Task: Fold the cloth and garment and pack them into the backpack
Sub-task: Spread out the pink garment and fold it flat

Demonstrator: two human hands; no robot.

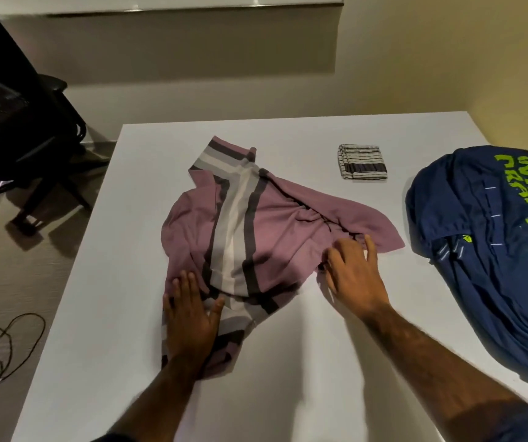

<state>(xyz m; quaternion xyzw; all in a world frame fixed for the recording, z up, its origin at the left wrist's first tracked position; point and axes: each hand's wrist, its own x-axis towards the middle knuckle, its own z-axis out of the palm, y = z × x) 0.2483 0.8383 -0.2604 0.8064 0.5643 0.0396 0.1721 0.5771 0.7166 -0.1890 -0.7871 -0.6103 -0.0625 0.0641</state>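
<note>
A mauve garment (275,224) with grey, white and dark stripes lies crumpled in the middle of the white table (288,378). My left hand (192,311) presses flat on its near left corner, fingers spread. My right hand (355,269) rests on the garment's right edge, fingers apart, palm down. A small striped cloth (363,161) lies folded into a square at the back of the table, apart from both hands. The blue backpack (485,250) with green lettering lies on the table's right side.
A black office chair (17,116) stands off the table's far left corner. A dark cable (4,346) loops on the floor to the left. A beige wall runs behind the table.
</note>
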